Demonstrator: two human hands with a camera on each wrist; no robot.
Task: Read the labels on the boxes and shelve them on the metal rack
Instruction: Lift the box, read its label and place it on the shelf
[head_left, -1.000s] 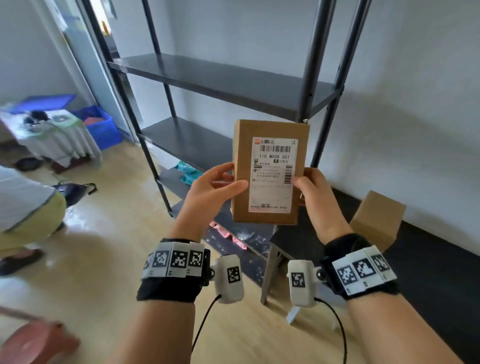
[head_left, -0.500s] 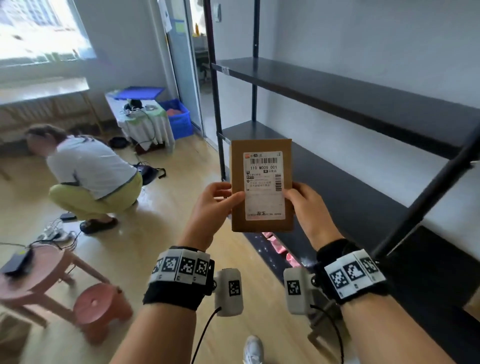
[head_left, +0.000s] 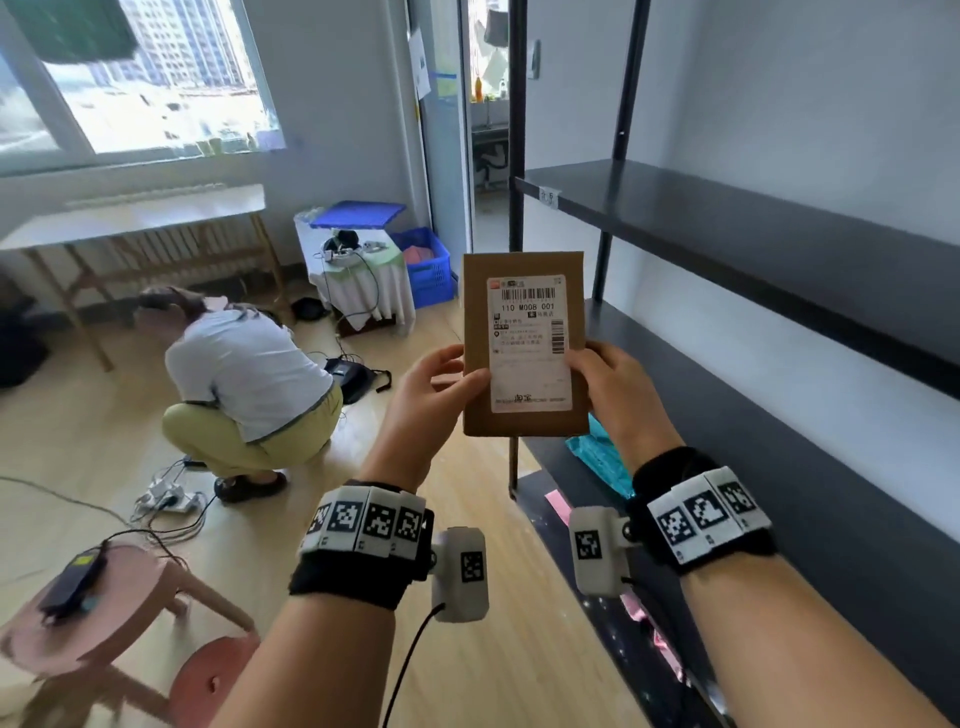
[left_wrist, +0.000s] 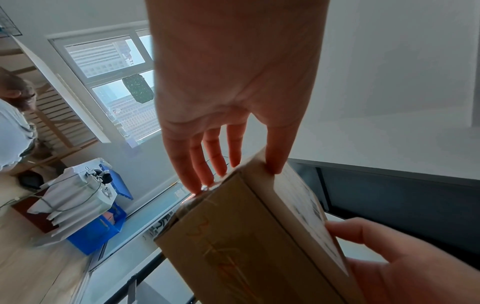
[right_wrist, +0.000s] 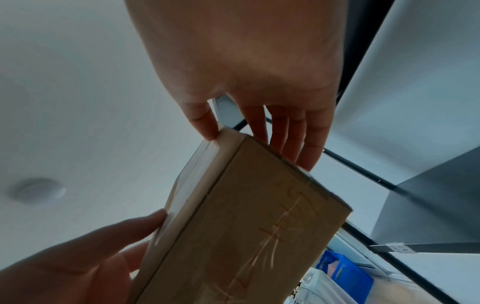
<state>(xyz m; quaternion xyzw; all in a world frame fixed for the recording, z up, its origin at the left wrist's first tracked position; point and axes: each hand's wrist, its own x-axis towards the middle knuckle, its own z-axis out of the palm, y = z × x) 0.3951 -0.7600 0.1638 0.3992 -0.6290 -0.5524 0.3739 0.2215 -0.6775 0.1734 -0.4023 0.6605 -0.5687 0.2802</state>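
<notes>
A flat brown cardboard box (head_left: 475, 291) stands upright in front of me, its white shipping label (head_left: 530, 353) reading "110 M008 001" facing me. My left hand (head_left: 441, 379) pinches its left edge, thumb on the front and fingers behind. My right hand (head_left: 608, 379) pinches the right edge the same way. In the wrist views the box (left_wrist: 233, 246) (right_wrist: 246, 226) shows orange writing on its end face. The black metal rack (head_left: 753, 228) runs along the wall at my right, its two upper shelves bare.
A teal packet (head_left: 597, 457) and pink packets (head_left: 558, 504) lie on the rack's lower shelves. A person (head_left: 244, 374) crouches on the wooden floor at left. Two pink stools (head_left: 119, 597) stand near my left arm. A blue crate (head_left: 426, 265) and a draped table (head_left: 363, 280) sit by the door.
My view has swung left along the rack, bringing the window and the crouching person into sight. Both hands keep the same hold on the box, label still facing me.
</notes>
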